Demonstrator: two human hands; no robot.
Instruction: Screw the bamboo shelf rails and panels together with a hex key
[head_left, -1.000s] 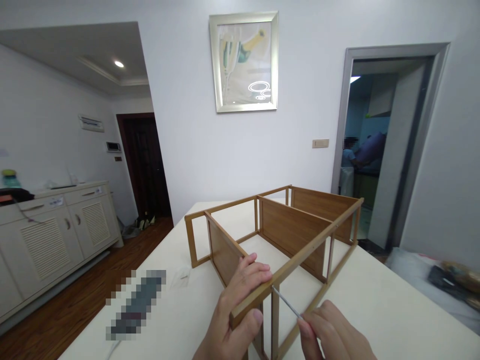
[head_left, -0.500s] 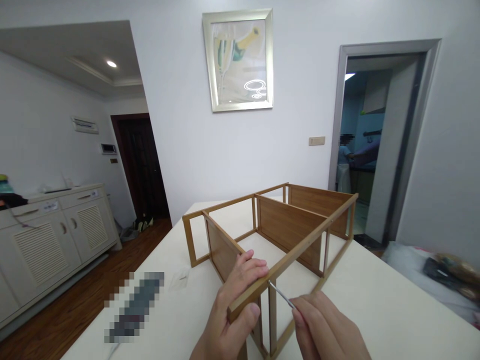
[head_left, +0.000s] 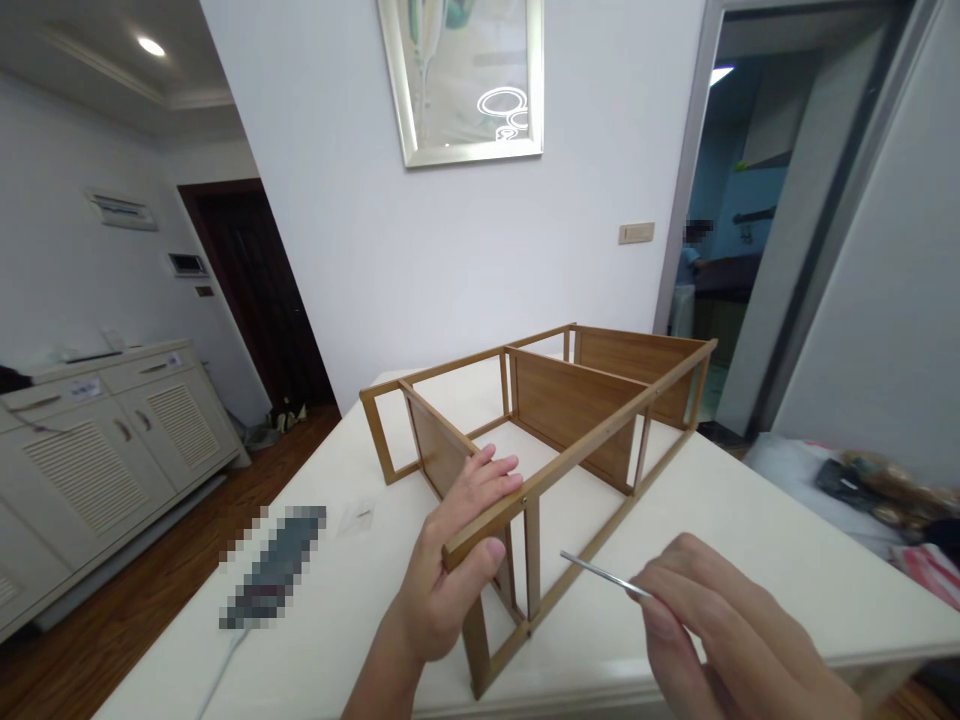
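A bamboo-coloured wooden shelf frame lies on its side on a cream table, with panels dividing it into bays. My left hand is closed round the near end of the frame's top rail, thumb under it and fingers over it. My right hand pinches a thin metal rod-like tool, perhaps a hex key. The tool's tip points left and hangs free, a short way right of the frame's near post.
A pixelated dark object and a small clear packet lie on the table's left part. A white sideboard stands at left. Another person stands beyond the doorway at back right. Bags lie at right.
My right hand has drawn the metal tool back and to the right, away from the rail corner it touched before. The view has tilted down. My left hand keeps its grip.
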